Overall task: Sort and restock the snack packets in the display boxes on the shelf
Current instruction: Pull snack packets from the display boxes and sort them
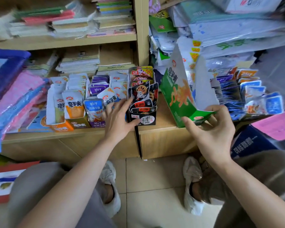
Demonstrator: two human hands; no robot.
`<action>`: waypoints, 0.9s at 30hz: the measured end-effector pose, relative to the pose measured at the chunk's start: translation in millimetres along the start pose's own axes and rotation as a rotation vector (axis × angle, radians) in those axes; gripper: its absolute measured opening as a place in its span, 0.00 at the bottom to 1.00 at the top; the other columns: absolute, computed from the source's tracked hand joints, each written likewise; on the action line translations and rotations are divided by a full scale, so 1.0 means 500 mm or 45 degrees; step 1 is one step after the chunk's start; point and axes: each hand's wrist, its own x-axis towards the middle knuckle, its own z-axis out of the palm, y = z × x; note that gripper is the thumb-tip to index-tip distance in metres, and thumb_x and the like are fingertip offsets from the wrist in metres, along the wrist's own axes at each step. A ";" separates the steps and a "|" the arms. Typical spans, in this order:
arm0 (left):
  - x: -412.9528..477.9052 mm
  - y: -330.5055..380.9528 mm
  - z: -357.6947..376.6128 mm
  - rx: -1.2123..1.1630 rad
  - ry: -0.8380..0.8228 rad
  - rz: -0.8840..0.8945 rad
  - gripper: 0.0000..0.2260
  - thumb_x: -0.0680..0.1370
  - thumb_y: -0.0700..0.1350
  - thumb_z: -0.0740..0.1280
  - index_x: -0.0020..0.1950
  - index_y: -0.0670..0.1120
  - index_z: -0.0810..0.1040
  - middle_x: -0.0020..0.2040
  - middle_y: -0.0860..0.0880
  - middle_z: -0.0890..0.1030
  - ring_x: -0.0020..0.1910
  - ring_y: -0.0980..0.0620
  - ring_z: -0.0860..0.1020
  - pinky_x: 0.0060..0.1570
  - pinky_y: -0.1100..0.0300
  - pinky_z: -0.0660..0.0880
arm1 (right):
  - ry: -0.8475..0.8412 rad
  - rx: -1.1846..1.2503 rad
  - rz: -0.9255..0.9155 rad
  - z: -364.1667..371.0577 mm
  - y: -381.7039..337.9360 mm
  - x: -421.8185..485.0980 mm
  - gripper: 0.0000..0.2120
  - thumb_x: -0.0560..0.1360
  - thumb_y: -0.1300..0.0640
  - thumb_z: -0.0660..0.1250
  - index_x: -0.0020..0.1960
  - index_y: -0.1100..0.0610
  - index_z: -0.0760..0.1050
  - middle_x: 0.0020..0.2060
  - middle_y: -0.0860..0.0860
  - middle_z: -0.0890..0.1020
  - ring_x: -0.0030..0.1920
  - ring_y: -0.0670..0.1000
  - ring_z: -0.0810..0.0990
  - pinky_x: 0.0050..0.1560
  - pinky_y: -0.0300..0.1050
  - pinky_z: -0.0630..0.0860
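Blurred blue packets (229, 96), far right

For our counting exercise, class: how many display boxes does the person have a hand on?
2. The black box, mid-frame, is touched by the left hand; the green box, to its right, is held tilted by the right hand. No other contact shows.

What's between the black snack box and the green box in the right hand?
Head view: only bare wooden shelf top lies between the black snack box and the green box held by the right hand.
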 end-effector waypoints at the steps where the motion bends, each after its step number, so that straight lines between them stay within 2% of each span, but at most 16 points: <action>1: 0.004 0.001 0.004 0.016 -0.043 0.011 0.38 0.70 0.68 0.72 0.77 0.58 0.67 0.72 0.52 0.75 0.68 0.44 0.66 0.59 0.47 0.66 | 0.007 0.029 -0.013 -0.009 -0.001 0.008 0.22 0.66 0.59 0.82 0.50 0.57 0.71 0.40 0.43 0.79 0.40 0.44 0.82 0.43 0.37 0.78; 4: 0.010 0.009 0.013 0.009 -0.057 0.016 0.31 0.69 0.66 0.74 0.69 0.54 0.78 0.65 0.51 0.81 0.70 0.44 0.67 0.63 0.43 0.65 | 0.012 0.071 -0.027 -0.029 0.008 0.026 0.23 0.66 0.62 0.82 0.52 0.60 0.70 0.40 0.39 0.80 0.40 0.43 0.83 0.42 0.36 0.78; 5: 0.011 0.015 0.012 0.023 -0.028 0.026 0.29 0.69 0.65 0.75 0.66 0.54 0.80 0.63 0.51 0.82 0.71 0.44 0.67 0.64 0.44 0.63 | 0.017 0.085 -0.022 -0.033 0.010 0.030 0.24 0.66 0.63 0.82 0.53 0.61 0.70 0.40 0.41 0.80 0.41 0.45 0.84 0.41 0.36 0.78; 8: 0.014 0.041 0.012 0.019 0.047 0.109 0.24 0.68 0.62 0.77 0.59 0.52 0.85 0.59 0.50 0.84 0.70 0.42 0.70 0.61 0.46 0.59 | 0.061 0.114 -0.023 -0.046 0.017 0.044 0.24 0.67 0.63 0.82 0.54 0.59 0.71 0.43 0.51 0.80 0.44 0.54 0.85 0.44 0.45 0.82; 10: 0.016 0.060 0.018 -0.040 0.039 0.143 0.22 0.67 0.60 0.79 0.56 0.51 0.86 0.59 0.47 0.84 0.68 0.44 0.72 0.61 0.45 0.62 | 0.082 0.125 -0.020 -0.049 0.020 0.050 0.23 0.67 0.62 0.82 0.54 0.57 0.71 0.45 0.52 0.80 0.46 0.56 0.85 0.47 0.51 0.83; 12: 0.020 0.078 0.031 -0.104 0.009 0.158 0.21 0.67 0.58 0.80 0.55 0.50 0.86 0.61 0.44 0.83 0.67 0.45 0.74 0.61 0.48 0.61 | 0.107 0.138 -0.003 -0.053 0.022 0.055 0.23 0.67 0.62 0.82 0.54 0.55 0.71 0.45 0.51 0.82 0.46 0.56 0.85 0.47 0.56 0.83; 14: 0.026 0.091 0.045 -0.106 0.008 0.196 0.22 0.66 0.58 0.80 0.56 0.49 0.86 0.61 0.44 0.83 0.66 0.44 0.76 0.59 0.52 0.59 | 0.125 0.124 0.006 -0.058 0.024 0.059 0.23 0.68 0.62 0.81 0.55 0.56 0.71 0.44 0.43 0.83 0.46 0.51 0.86 0.47 0.55 0.83; 16: 0.031 0.097 0.059 -0.101 -0.012 0.229 0.24 0.68 0.59 0.79 0.59 0.48 0.85 0.62 0.44 0.83 0.66 0.45 0.75 0.60 0.52 0.59 | 0.133 0.100 0.007 -0.060 0.025 0.062 0.23 0.68 0.62 0.81 0.55 0.58 0.72 0.44 0.37 0.82 0.46 0.47 0.85 0.47 0.50 0.83; 18: 0.038 0.103 0.070 -0.096 -0.053 0.290 0.26 0.71 0.62 0.75 0.64 0.49 0.83 0.66 0.46 0.81 0.69 0.47 0.74 0.63 0.50 0.61 | 0.136 0.096 0.016 -0.060 0.024 0.062 0.23 0.68 0.62 0.81 0.56 0.59 0.71 0.44 0.34 0.82 0.46 0.45 0.85 0.46 0.46 0.83; 20: 0.044 0.111 0.072 -0.112 -0.075 0.362 0.27 0.73 0.60 0.75 0.69 0.50 0.79 0.68 0.46 0.79 0.71 0.46 0.73 0.64 0.49 0.61 | 0.124 0.097 0.017 -0.056 0.023 0.060 0.23 0.68 0.63 0.81 0.56 0.58 0.71 0.45 0.34 0.81 0.47 0.45 0.85 0.46 0.47 0.83; 23: 0.049 0.109 0.052 -0.196 -0.183 0.383 0.34 0.74 0.56 0.75 0.78 0.55 0.67 0.72 0.44 0.75 0.73 0.44 0.70 0.65 0.50 0.61 | 0.086 0.132 0.023 -0.045 0.017 0.058 0.23 0.69 0.62 0.80 0.56 0.58 0.71 0.45 0.40 0.82 0.48 0.48 0.86 0.46 0.51 0.84; 25: 0.047 0.090 0.029 -0.288 -0.238 0.359 0.40 0.74 0.52 0.77 0.81 0.57 0.59 0.72 0.47 0.74 0.71 0.45 0.69 0.66 0.48 0.64 | 0.052 0.157 0.014 -0.036 0.014 0.056 0.23 0.69 0.62 0.80 0.56 0.59 0.71 0.47 0.46 0.81 0.49 0.49 0.86 0.45 0.50 0.84; 27: 0.034 0.066 0.001 -0.359 -0.162 0.314 0.38 0.73 0.48 0.77 0.80 0.55 0.64 0.69 0.49 0.77 0.69 0.48 0.71 0.66 0.50 0.68 | 0.027 0.196 0.002 -0.026 0.006 0.053 0.23 0.69 0.63 0.80 0.56 0.59 0.71 0.47 0.52 0.82 0.48 0.49 0.86 0.44 0.48 0.83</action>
